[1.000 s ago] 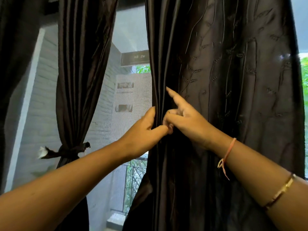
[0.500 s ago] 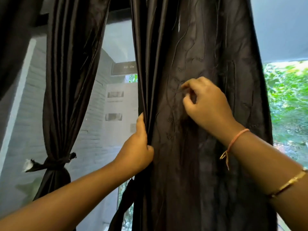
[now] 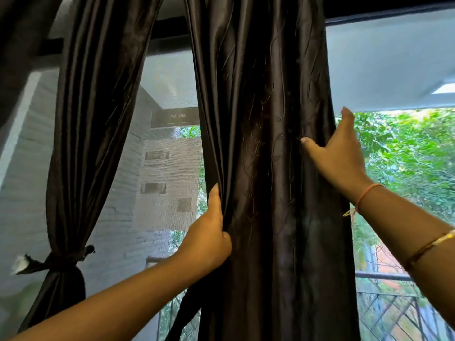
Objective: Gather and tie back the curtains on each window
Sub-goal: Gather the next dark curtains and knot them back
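A dark brown embroidered curtain [image 3: 266, 148] hangs in front of me, bunched into a narrow column. My left hand [image 3: 209, 232] grips its left edge, fingers wrapped behind the folds. My right hand [image 3: 337, 153] holds its right edge, thumb across the front and fingers behind the cloth. To the left hangs a second dark curtain [image 3: 93, 114], gathered low by a knotted tie-back [image 3: 59, 262].
Behind the curtains is a window with a mesh screen [image 3: 170, 168], a grey brick wall [image 3: 22, 198] at left and green trees [image 3: 406, 156] at right. A metal railing [image 3: 389, 276] runs low outside at the right.
My right hand has moved from the curtain's front to its right edge, and the curtain has narrowed leftward, uncovering more window at right. My left hand keeps its grip on the left edge.
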Available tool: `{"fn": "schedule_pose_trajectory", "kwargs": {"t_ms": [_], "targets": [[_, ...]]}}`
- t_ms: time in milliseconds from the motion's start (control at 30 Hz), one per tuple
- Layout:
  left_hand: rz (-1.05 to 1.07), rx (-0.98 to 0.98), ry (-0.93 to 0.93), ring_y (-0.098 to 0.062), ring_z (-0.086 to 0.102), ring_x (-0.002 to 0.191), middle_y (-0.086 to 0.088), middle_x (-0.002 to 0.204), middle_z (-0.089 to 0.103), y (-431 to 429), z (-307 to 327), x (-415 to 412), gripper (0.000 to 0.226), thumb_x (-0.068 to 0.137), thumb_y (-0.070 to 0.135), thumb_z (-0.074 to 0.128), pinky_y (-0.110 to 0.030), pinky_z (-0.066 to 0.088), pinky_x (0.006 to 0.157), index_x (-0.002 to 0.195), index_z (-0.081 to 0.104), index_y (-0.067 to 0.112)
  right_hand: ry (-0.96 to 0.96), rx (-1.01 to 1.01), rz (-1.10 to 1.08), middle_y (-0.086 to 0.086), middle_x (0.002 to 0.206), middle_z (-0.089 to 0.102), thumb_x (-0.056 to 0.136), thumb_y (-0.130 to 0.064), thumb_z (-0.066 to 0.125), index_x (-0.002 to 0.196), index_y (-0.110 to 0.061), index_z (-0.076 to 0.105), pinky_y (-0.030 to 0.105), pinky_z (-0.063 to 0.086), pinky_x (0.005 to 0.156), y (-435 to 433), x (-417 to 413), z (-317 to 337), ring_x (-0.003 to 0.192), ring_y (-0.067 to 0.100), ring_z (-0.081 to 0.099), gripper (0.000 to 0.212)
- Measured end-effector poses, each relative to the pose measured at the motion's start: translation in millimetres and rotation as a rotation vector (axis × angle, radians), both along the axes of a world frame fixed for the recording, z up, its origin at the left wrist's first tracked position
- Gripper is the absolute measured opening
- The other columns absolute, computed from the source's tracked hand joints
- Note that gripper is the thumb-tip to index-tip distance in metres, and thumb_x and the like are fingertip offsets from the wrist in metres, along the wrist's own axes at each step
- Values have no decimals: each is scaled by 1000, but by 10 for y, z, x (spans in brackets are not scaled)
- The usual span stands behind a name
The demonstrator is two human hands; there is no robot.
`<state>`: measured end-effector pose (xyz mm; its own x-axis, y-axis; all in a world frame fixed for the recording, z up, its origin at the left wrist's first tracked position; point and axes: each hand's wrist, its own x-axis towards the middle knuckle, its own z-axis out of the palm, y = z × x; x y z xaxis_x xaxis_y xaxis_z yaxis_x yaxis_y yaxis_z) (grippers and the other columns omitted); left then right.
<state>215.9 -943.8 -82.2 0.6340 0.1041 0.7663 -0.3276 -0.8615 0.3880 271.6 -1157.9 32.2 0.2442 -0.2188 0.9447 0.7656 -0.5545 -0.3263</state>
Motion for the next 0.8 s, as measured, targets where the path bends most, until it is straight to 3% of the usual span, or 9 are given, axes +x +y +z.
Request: {"fn": "schedule_pose_trajectory", "kwargs": {"t_ms": [67,167,267,333,433,567,633,733,800], "targets": [[-11,-15,-10,-14,53,59,-8,78,57,-15,-2,9,93,88,3,47,-27,47,54,143,-22,31,67,87,192,16,128,55,82,-28,68,140,-13,30,37,45,91,58,17,5,109,32,57,71],[-21,-18,-35,-12,55,60,-5,78,56,-14,-23,6,92,88,3,48,-19,45,48,144,-20,30,120,29,419,7,96,70,79,-18,71,101,-20,62,32,52,77,236,9,-67,81,19,65,24],[-75,-59,-62,-22,61,76,-7,89,57,14,-48,13,88,88,2,47,-35,54,70,146,-13,30,80,-98,404,-9,76,65,78,-13,71,88,-25,67,27,48,69,463,-23,-226,79,18,65,16],[-126,-98,-74,-21,61,82,-7,96,58,37,-53,18,82,87,2,48,-37,55,75,147,-1,29,43,-146,302,-4,83,63,79,-15,69,99,-17,66,27,42,67,606,-46,-347,83,20,63,21],[-237,-111,-73,-11,61,79,5,97,58,61,-130,6,66,85,1,50,-28,56,67,139,22,27,-8,-208,183,7,97,67,80,-19,65,107,-10,60,32,47,70,768,-105,-560,89,26,62,29],[-321,-99,-50,-24,65,87,-8,105,62,81,-312,-10,56,84,4,53,-46,56,72,131,32,25,-21,-234,276,1,92,64,81,-14,63,102,-12,58,29,47,70,878,-224,-902,85,20,62,22],[-352,-101,-45,-23,66,86,-7,105,63,103,-383,-10,57,84,5,54,-46,56,72,133,33,26,9,-248,334,2,93,64,81,-11,63,102,-11,58,26,46,70,917,-237,-1083,86,20,62,22],[-443,-149,-52,-8,65,85,10,101,62,149,-517,15,54,84,4,54,-33,57,75,126,38,33,65,-241,356,12,103,59,82,-15,62,102,-5,59,40,48,84,950,-205,-1376,96,30,59,23],[-490,-196,-54,10,61,82,24,99,57,170,-594,34,53,84,5,56,-16,54,73,122,39,37,62,-164,415,12,106,52,77,-18,59,90,-17,59,39,46,89,924,-178,-1527,103,29,55,13]]}}
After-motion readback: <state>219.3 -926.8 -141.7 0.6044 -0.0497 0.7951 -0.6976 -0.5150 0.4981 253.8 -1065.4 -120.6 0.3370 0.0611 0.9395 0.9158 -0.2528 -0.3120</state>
